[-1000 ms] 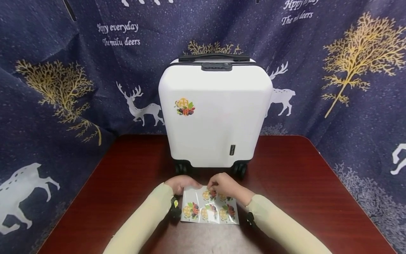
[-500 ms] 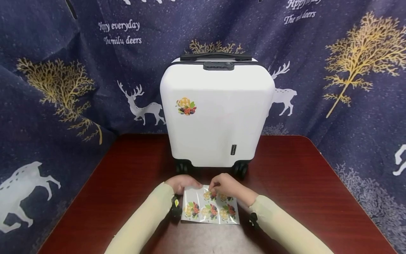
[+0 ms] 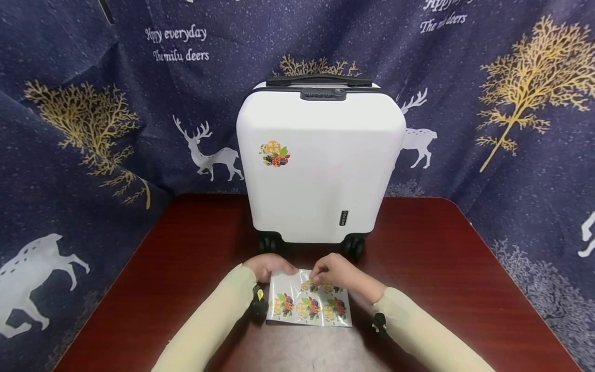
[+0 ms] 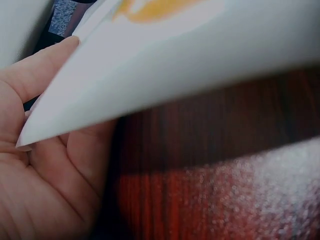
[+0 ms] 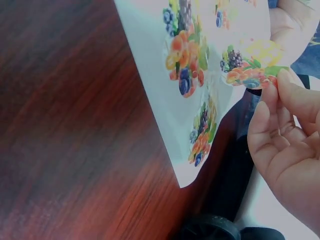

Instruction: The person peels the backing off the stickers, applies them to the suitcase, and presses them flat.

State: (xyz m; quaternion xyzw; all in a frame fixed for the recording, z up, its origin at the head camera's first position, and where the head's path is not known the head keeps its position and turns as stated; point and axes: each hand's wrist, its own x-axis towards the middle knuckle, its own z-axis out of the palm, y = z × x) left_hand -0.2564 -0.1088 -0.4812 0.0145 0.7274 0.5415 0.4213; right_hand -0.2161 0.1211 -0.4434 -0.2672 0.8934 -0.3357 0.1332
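Sticker sheet (image 3: 282,283): left hand (image 3: 268,265), fingers gripping far-left corner; right hand (image 3: 337,271), fingers pinching fruit sticker (image 5: 250,76), far edge.

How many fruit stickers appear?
6: one sticker on the boxy white suitcase; three in the glossy white sheet's near row; behind, one pinched by the right hand, one beside it.

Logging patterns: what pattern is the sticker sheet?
The sheet is fruit-patterned, clearest in the right wrist view.
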